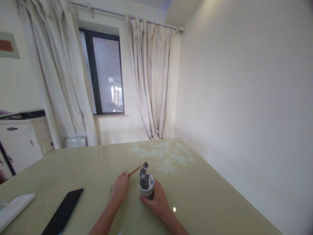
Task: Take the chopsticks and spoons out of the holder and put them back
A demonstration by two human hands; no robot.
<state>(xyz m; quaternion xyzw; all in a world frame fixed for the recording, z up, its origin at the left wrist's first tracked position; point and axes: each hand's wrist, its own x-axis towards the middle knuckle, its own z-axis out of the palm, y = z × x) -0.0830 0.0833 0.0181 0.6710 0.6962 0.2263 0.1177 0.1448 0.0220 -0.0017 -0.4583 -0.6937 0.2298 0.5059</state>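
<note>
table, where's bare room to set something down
Free: the table right of the right hand toward the wall, and far left beyond the black slab. Crowded: around the cup, sticks and left hand, and near left by the white item.

The left hand [120,186] hides the near end of the brown sticks [136,170], the cup [146,193] covers fingers of the right hand [158,199], dark round pieces [142,173] above are too small to identify, and the bottom edge crops the black slab [63,212].
</note>
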